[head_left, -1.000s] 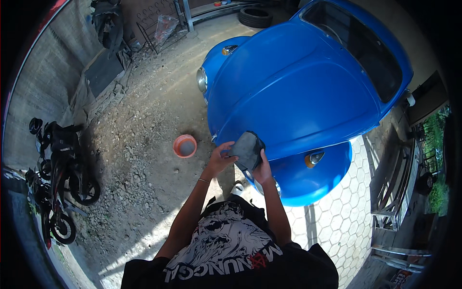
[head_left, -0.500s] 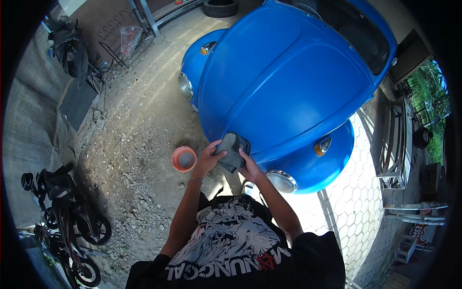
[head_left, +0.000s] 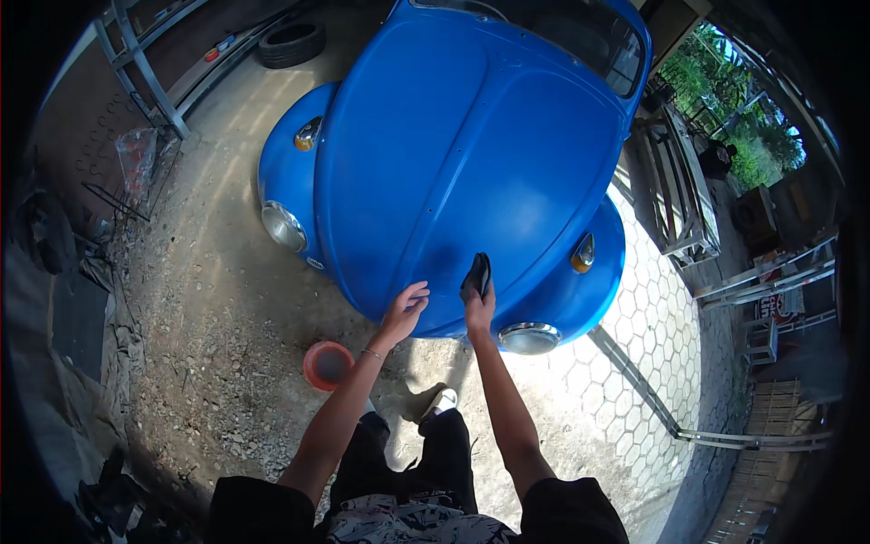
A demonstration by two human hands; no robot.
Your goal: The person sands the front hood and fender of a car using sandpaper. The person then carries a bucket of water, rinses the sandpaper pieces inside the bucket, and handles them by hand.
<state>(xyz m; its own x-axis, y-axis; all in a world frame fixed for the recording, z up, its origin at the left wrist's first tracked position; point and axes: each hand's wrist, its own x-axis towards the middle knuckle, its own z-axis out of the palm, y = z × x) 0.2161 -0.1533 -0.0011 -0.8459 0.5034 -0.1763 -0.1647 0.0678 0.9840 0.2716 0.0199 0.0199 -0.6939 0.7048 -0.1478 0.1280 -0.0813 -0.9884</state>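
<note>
My right hand (head_left: 480, 310) grips a dark grey folded cloth (head_left: 476, 275), held over the lower part of the blue car hood (head_left: 453, 163). My left hand (head_left: 404, 310) is just left of it, above the same hood, fingers loosely bent and apart with nothing in them; whether it touches the paint I cannot tell. A chrome-ringed headlight (head_left: 530, 338) and an amber-and-chrome indicator (head_left: 583, 254) sit on the fender to the right. An orange bucket (head_left: 313, 367) with murky grey contents stands on the ground below and left of my hands.
A tire (head_left: 292, 47) lies behind the car at upper left. A metal frame (head_left: 145, 63) lines the left wall. A slatted wooden structure (head_left: 680, 190) stands to the right beside hexagonal pavers (head_left: 648, 344). Dark shapes crowd the lower left. My white shoe (head_left: 442, 403) is below.
My left hand has let go of the cloth, leaving it in my right hand alone. The view has swung round so the car's front is centred.
</note>
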